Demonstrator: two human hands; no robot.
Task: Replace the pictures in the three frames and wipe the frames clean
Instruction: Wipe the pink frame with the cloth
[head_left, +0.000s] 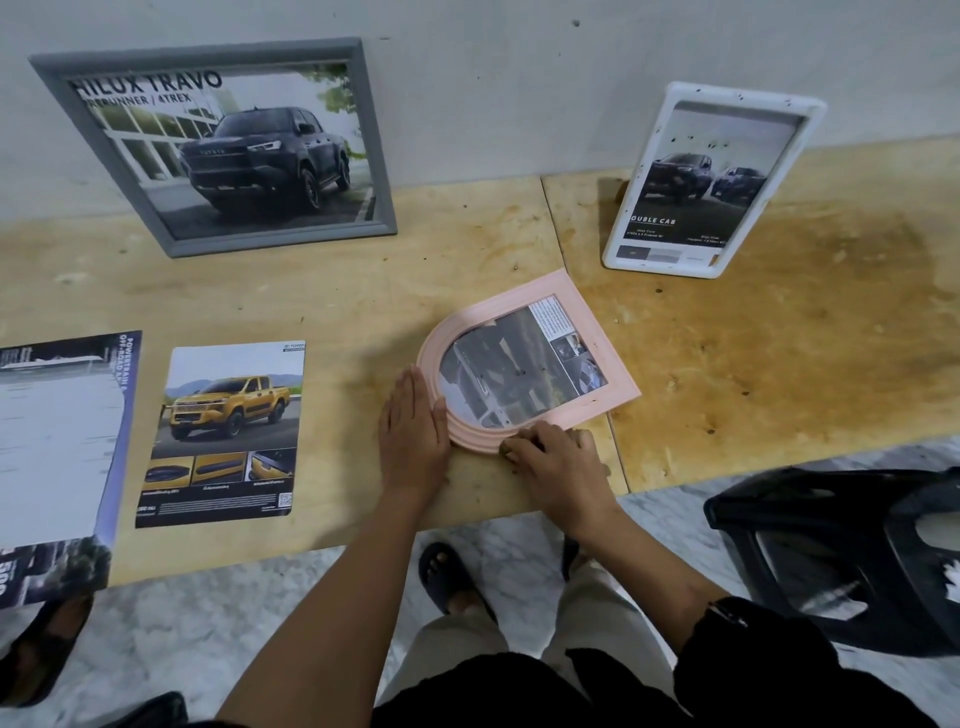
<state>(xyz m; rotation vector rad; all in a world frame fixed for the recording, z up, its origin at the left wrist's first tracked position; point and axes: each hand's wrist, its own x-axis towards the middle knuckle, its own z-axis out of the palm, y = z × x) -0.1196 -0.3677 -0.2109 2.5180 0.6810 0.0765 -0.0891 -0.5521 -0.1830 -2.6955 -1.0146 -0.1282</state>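
Note:
A pink arched frame (587, 332) lies flat on the wooden bench near its front edge, with a grey car picture under its glass. My left hand (413, 431) lies flat with straight fingers against the frame's rounded left rim. My right hand (556, 457) has curled fingers on the frame's lower rim. A grey frame (374, 135) with a dark truck picture leans on the wall at the back left. A white frame (717, 179) with a truck picture stands at the back right, speckled with dirt.
A loose picture of a yellow truck (228, 434) lies on the wooden bench (779, 338) left of my hands. A larger brochure (57, 447) hangs over the bench's left front edge. A black bin (841, 556) sits on the marble floor at the right. Another person's foot (41, 649) shows at lower left.

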